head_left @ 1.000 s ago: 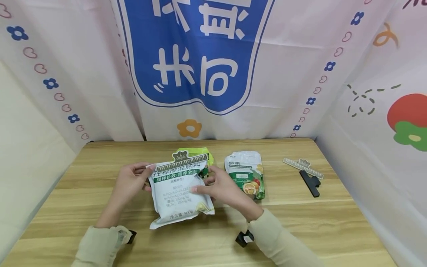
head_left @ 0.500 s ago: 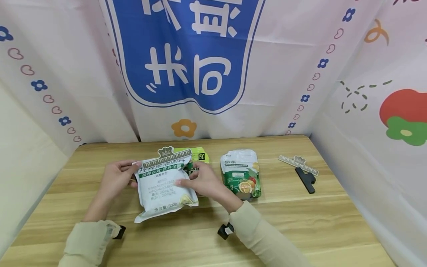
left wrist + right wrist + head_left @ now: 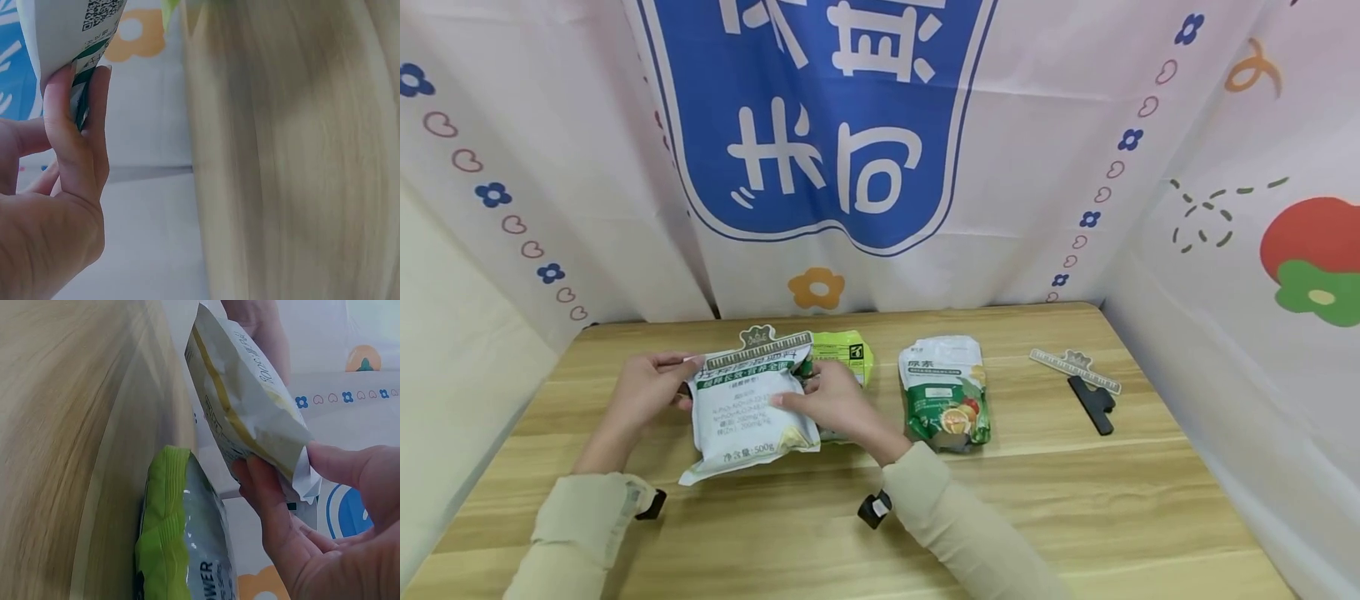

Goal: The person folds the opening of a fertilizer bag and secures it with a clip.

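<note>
A white fertilizer bag [image 3: 745, 421], printed with green and black text and marked 500g, is held up off the table between both hands. A long clip [image 3: 760, 351] with a piano-key pattern spans its top edge. My left hand [image 3: 643, 392] pinches the bag's upper left corner; the left wrist view shows the fingers behind the bag [image 3: 69, 31]. My right hand [image 3: 835, 404] grips the right side, thumb on the front, fingers beneath, as the right wrist view shows on the bag [image 3: 250, 406]. Partly hidden behind it lies a lime-green bag [image 3: 850, 354].
A white and green pouch [image 3: 945, 392] with fruit pictures lies right of the hands. Farther right lie another piano-key clip [image 3: 1075, 369] and a black clip [image 3: 1093, 406], close together. A printed cloth [image 3: 1000, 208] hangs behind the wooden table [image 3: 1000, 525].
Both hands have carried the clipped white bag to the left, uncovering more of the lime-green bag. The camera view has also shifted somewhat. The pouch and the loose clips stay put on the table.
</note>
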A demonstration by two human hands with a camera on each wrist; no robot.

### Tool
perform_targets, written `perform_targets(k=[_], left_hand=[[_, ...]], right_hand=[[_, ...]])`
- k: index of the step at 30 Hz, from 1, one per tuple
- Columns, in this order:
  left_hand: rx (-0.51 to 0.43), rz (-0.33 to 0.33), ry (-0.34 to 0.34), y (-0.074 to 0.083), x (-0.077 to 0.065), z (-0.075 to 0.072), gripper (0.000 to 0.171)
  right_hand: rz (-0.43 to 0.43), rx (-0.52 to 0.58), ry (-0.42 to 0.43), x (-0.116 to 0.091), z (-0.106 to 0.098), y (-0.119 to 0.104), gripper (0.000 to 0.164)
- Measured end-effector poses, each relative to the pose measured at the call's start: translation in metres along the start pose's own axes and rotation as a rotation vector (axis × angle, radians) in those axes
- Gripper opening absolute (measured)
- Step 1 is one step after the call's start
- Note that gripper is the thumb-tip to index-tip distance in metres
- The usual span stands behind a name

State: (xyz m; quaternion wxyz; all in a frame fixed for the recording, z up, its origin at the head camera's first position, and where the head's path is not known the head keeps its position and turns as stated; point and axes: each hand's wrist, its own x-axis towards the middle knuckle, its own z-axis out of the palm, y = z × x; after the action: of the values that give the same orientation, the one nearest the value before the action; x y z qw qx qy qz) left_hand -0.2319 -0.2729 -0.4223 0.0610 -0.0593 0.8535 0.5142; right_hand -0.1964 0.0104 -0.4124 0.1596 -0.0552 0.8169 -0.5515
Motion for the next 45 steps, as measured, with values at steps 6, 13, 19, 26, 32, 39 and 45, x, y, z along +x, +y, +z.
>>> perform_targets(k=[6,13,19,26,32,39,45], left_hand=[[0.028,-0.022,-0.025,-0.006,0.009,-0.011,0.059],[0.026,-0.046,-0.035,-0.018,0.016,-0.022,0.059],[0.034,-0.058,-0.042,-0.025,0.023,-0.03,0.06],[0.041,-0.093,-0.066,-0.035,0.033,-0.039,0.059],[0.055,-0.131,-0.098,-0.039,0.044,-0.044,0.06],[0.059,-0.14,-0.091,-0.043,0.05,-0.052,0.056],[0.062,-0.139,-0.078,-0.051,0.054,-0.054,0.056]], right_hand=[[0.038,-0.019,0.021,0.009,0.014,-0.009,0.066],[0.08,0.025,0.03,0.015,0.032,-0.014,0.028],[0.095,0.021,0.066,0.021,0.044,-0.017,0.028],[0.118,-0.005,0.096,0.029,0.058,-0.019,0.031],[0.154,-0.052,0.093,0.034,0.071,-0.02,0.029],[0.128,-0.057,0.096,0.047,0.084,-0.021,0.028],[0.156,-0.072,0.107,0.056,0.092,-0.021,0.042]])
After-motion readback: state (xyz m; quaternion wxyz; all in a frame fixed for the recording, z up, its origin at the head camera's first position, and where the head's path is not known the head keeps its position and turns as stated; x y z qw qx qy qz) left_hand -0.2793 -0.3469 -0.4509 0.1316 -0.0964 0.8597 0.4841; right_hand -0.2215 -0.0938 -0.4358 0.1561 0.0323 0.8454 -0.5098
